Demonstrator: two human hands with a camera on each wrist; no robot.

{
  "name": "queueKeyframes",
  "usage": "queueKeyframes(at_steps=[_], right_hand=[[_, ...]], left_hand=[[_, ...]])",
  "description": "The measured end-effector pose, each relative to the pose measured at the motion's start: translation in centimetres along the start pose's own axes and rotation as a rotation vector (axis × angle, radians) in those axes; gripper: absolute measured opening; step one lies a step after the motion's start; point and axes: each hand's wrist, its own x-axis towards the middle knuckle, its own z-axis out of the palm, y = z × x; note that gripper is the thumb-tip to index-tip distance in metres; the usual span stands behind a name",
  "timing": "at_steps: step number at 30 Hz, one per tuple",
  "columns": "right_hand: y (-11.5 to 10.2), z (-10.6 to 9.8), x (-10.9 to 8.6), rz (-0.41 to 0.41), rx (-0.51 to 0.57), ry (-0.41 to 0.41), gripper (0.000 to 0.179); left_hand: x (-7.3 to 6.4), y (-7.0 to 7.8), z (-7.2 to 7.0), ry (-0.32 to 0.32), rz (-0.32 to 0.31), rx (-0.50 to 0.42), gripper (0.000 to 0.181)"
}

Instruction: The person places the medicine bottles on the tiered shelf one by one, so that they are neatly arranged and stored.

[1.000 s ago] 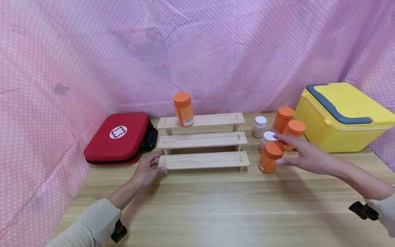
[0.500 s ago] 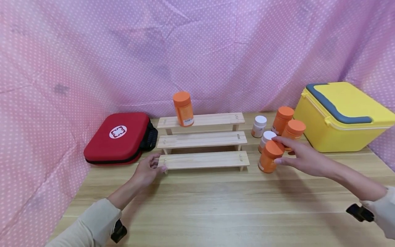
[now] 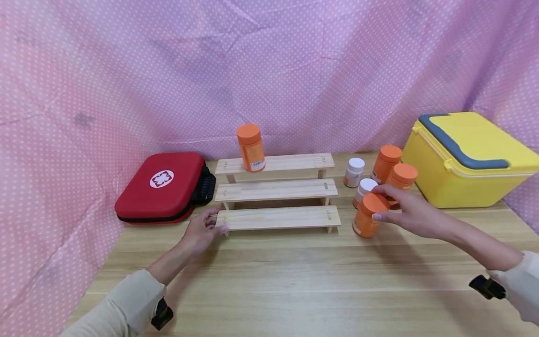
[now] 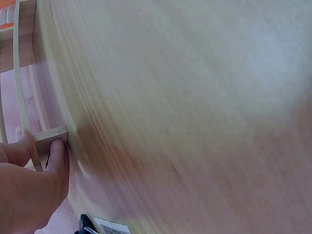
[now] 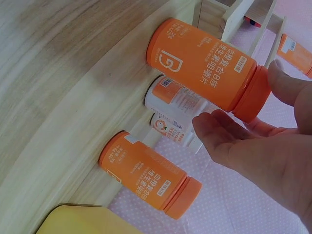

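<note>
My left hand (image 3: pixel 201 232) pinches the left end of the lowest step of a three-tier wooden rack (image 3: pixel 278 219). In the left wrist view, the thumb lies on the plank and a finger presses the rack's short leg (image 4: pixel 50 139). My right hand (image 3: pixel 414 213) has its thumb and fingers around the cap of the front orange pill bottle (image 3: pixel 365 220); this bottle (image 5: pixel 202 68) stands at the rack's right. Right behind it is a white pill bottle (image 3: pixel 364 189), partly hidden. On the top step stands another orange pill bottle (image 3: pixel 251 152).
A second white bottle (image 3: pixel 353 174) and two more orange bottles, one at the back (image 3: pixel 385 164) and one nearer (image 3: pixel 402 177), stand around my right hand. A yellow box (image 3: pixel 467 164) with a grey handle is at right. A red first-aid case (image 3: pixel 162 187) lies left of the rack.
My right hand has moved slightly left and its fingers have closed in on the front orange pill bottle, which has shifted a little. My left hand has stayed on the rack.
</note>
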Motion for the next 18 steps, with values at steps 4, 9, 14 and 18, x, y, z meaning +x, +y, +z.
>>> queueKeyframes(at_steps=[4, 9, 14, 18], right_hand=[[0.03, 0.01, 0.04, 0.004, -0.005, -0.009, 0.057], [0.1, 0.11, -0.14, 0.016, 0.021, -0.037, 0.057], [0.13, 0.16, -0.33, 0.017, 0.034, -0.048, 0.056], [0.2, 0.06, -0.32, -0.002, 0.025, -0.028, 0.053]], left_hand=[[0.13, -0.11, 0.04, 0.003, 0.003, 0.001, 0.054], [0.14, -0.17, 0.07, 0.003, 0.001, -0.017, 0.053], [0.06, -0.09, 0.05, 0.004, -0.007, -0.01, 0.054], [-0.03, 0.0, 0.05, 0.002, -0.001, -0.013, 0.053]])
